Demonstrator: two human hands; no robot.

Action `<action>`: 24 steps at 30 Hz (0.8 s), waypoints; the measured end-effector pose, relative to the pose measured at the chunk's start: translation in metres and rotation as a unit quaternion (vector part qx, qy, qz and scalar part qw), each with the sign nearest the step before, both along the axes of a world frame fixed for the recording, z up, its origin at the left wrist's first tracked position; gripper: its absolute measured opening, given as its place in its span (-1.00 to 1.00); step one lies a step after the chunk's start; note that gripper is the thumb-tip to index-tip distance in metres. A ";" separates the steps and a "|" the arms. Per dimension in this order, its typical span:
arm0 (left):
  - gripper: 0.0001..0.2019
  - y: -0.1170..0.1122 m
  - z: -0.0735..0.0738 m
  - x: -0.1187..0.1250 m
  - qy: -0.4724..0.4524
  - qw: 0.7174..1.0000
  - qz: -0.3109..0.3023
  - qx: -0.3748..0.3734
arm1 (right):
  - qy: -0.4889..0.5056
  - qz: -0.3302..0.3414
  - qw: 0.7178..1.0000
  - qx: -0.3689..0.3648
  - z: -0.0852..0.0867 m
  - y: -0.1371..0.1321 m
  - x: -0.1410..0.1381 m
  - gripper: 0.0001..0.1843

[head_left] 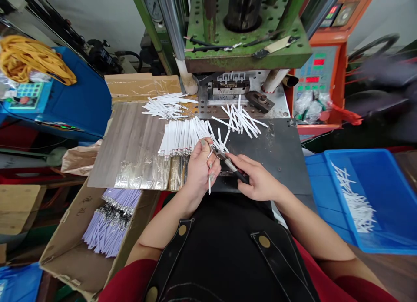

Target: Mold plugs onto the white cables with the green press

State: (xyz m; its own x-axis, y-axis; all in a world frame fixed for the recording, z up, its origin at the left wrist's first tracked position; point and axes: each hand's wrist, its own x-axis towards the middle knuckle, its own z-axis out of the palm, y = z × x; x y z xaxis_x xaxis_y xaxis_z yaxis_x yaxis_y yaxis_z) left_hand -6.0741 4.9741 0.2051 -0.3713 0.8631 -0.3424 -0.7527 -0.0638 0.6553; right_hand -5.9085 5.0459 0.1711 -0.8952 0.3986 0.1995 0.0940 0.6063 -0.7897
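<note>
My left hand (pixel 198 169) is closed on a thin white strip (pixel 210 185), whose lower end sticks out below the fingers. My right hand (pixel 260 178) grips a pair of pliers (pixel 230 164) with dark handles; the jaws meet the upper part of that strip at my left fingertips. Whether the jaws are closed, I cannot make out. Just beyond my hands lies a dense row of white strips (pixel 180 137) with small metal-looking ends. Loose white strips (pixel 241 119) are scattered to its right, and another loose pile (pixel 167 105) lies behind it.
A green press (pixel 202 63) with a metal die (pixel 230 91) stands ahead over the dark worktable (pixel 276 154). At right are a blue bin (pixel 391 184) with white strips and an orange control box (pixel 339 76). A cardboard box (pixel 71 237) of purple strips sits lower left.
</note>
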 end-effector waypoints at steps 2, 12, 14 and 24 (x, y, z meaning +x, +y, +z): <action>-0.78 0.001 -0.001 0.000 -0.006 1.000 0.000 -0.009 | 0.004 0.002 1.000 -0.007 -0.001 0.002 0.000 -0.08; -0.84 -0.003 0.004 -0.009 -0.021 0.997 -0.076 -0.016 | 0.061 0.104 0.976 -0.179 0.002 0.011 0.001 -0.22; -0.85 -0.002 0.002 -0.008 -0.016 0.997 -0.071 -0.017 | 0.051 0.098 0.979 -0.169 0.001 0.010 0.001 -0.20; -0.84 -0.002 -0.002 -0.010 -0.083 0.991 -0.101 -0.042 | -0.003 0.052 0.999 -0.013 0.002 0.011 0.010 -0.09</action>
